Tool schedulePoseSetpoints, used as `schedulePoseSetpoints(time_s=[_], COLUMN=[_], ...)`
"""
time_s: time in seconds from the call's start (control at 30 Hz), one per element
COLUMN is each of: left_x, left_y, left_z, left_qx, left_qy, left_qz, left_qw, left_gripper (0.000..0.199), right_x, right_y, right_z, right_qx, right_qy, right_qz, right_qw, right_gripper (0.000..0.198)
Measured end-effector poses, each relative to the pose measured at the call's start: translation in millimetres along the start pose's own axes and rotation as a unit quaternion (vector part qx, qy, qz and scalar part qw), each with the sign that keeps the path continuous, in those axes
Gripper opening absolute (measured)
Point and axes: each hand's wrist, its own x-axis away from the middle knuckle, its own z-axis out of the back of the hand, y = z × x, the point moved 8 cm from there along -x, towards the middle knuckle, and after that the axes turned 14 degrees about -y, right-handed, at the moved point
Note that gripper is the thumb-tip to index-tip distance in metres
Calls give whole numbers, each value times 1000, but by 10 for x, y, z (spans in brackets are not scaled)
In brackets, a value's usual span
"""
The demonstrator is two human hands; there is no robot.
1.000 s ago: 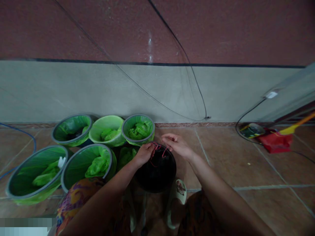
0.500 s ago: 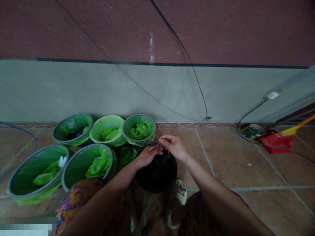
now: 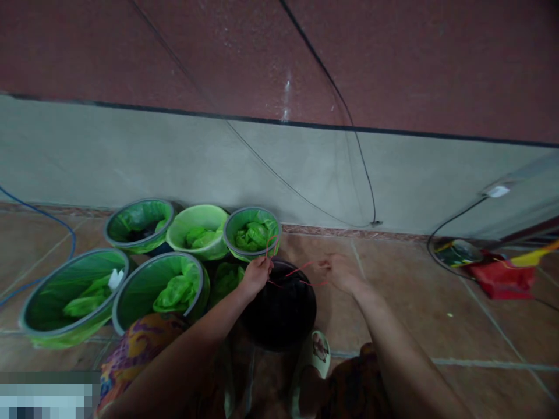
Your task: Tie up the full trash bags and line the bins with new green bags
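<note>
A thin red string [image 3: 299, 269] stretches over the mouth of a black bucket [image 3: 279, 317] between my legs. My left hand [image 3: 257, 276] is closed on the string at the bucket's left rim, with a loop of it standing up above the fingers. To the right of the bucket, my right hand [image 3: 343, 273] is pinched at the other side of the string; its fingertips are slightly blurred. The inside of the bucket is too dark to make out.
Several bins lined with green bags stand at the left, among them a grey-rimmed bin [image 3: 124, 294] and a pale green bin [image 3: 169, 240]. A red dustpan [image 3: 506, 279] lies at the right. A blue hose [image 3: 73, 235] and black cable [image 3: 360, 145] are in view.
My hands were close together over the bucket's far rim. They have moved apart, the right one to the right, and the red string is now drawn out between them.
</note>
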Motion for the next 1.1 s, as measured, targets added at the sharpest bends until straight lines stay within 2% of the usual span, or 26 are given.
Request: schedulePoseSetpoints(time_s=[0.07, 0.17, 0.27, 0.37, 0.47, 0.6, 0.67, 0.73, 0.77, 0.8, 0.87, 0.93, 0.97, 1.03, 1.1], left_x=[3, 13, 2, -4, 62, 193, 215, 190, 165, 138, 100, 85, 84, 84, 82], left_y=[-31, -51, -45, 67, 156, 179, 217, 227, 201, 155, 48, -16, -26, -32, -61], left_z=[-29, -106, -193, -318, -501, -691, -705, -663, -630, -598, -544, -503, -485, -444, -408], left_qx=[9, 14, -24, -114, -184, -225, -249, -257, -245, -224, -166, -119, -104, -86, -71], left_qy=[-9, -35, -71, -126, -207, -290, -278, -239, -221, -208, -195, -187, -181, -166, -149], left_qz=[9, 20, 23, -42, -100, -98, -109, -105, -88, -63, -8, 23, 26, 25, 38], left_qw=[1000, 999, 997, 984, 956, 925, 921, 930, 940, 950, 967, 975, 978, 982, 985], left_gripper=[25, 25, 26, 26, 19, 27, 25, 26, 28, 29, 30, 31, 31, 33, 34], right_x=[61, 149, 253, 332, 318, 245, 228, 213, 199, 178, 119, 58, 37, 12, -1], right_y=[-59, -352, -729, -1012, -1089, -1075, -1123, -1154, -1136, -1091, -954, -815, -765, -703, -664], right_z=[73, 44, -23, -42, -61, -114, -143, -130, -112, -102, -159, -332, -441, -641, -747], right_qx=[22, -121, -281, -362, -428, -503, -530, -540, -530, -507, -415, -279, -203, -58, 39], right_qy=[6, -38, -73, -74, -73, -77, -97, -96, -81, -61, -36, -57, -76, -103, -101], right_qz=[10, 103, 202, 275, 281, 242, 245, 262, 265, 258, 211, 148, 126, 102, 80], right_qw=[1000, 986, 935, 888, 856, 826, 806, 794, 801, 820, 884, 947, 968, 988, 991], right_gripper=[15, 22, 25, 23, 25, 28, 28, 28, 30, 34, 45, 49, 46, 37, 26])
